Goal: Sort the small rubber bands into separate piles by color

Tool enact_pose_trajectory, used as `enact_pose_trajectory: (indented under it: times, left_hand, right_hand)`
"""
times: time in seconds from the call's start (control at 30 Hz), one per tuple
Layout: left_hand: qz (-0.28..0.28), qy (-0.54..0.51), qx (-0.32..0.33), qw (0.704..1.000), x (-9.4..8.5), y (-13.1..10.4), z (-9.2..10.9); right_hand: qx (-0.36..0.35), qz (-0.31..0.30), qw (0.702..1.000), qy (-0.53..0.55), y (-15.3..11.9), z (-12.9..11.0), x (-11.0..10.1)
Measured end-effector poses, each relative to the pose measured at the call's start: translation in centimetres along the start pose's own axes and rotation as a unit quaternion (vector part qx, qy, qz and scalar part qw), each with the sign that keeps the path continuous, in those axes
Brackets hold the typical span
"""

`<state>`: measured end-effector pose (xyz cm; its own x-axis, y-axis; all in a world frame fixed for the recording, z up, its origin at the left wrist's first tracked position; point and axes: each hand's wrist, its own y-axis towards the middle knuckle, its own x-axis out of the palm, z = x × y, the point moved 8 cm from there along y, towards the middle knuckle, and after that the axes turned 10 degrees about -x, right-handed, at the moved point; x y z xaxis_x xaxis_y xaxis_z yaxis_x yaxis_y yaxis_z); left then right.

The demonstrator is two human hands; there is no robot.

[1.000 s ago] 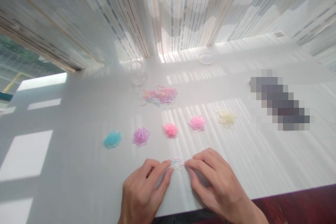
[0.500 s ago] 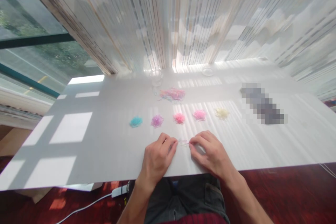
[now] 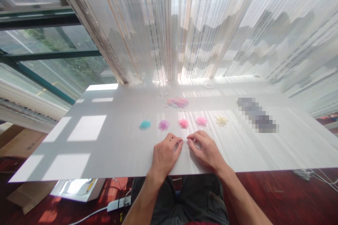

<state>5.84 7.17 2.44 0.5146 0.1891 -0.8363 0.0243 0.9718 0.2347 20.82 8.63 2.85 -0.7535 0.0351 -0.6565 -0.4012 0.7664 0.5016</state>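
Note:
My left hand [image 3: 167, 153] rests near the table's front edge, thumb and fingers pinched together. Facing it, a small gap away, my right hand [image 3: 206, 150] has its thumb and index finger curled close together. Whatever either pinch holds is too small to make out. A few thin pale strands, perhaps tiny elastic bands [image 3: 187, 146], show by the right fingertips. Beyond my hands lies a row of small piles of such band-like pieces: teal [image 3: 145, 124], purple [image 3: 164, 124], coral red [image 3: 183, 123], pink [image 3: 201, 121] and pale yellow [image 3: 221, 121].
A larger mixed-colour pile [image 3: 178, 103] lies behind the row. Farther back stand a clear container [image 3: 164, 86] and a clear round lid or dish [image 3: 208, 84]. A blurred dark object [image 3: 257, 115] lies on the white table [image 3: 118, 151] at right. Curtains [image 3: 169, 24] hang behind.
My hands have drawn closer together, narrowing the gap where pale strands lay between the fingertips. The camera view has shifted, so the table sits slightly differently in the picture.

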Motion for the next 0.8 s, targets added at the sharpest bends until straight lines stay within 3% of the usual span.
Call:
enact_pose_trajectory:
  times: [0.13, 0.33, 0.8]
  left_hand:
    - [0.017, -0.048, 0.015, 0.999, -0.4, -0.3, -0.2]
    - [-0.005, -0.154, 0.054, 0.987, -0.8, -0.8, 0.0]
    - [-0.025, -0.193, 0.053, 0.979, -0.9, -0.7, 0.2]
  right_hand:
    - [-0.012, 0.014, 1.000, 0.007, -0.2, 0.0, 0.2]
    - [-0.076, 0.019, 0.997, 0.021, -0.8, -1.0, -0.2]
    - [-0.075, 0.021, 0.996, 0.047, -0.8, -1.2, -0.4]
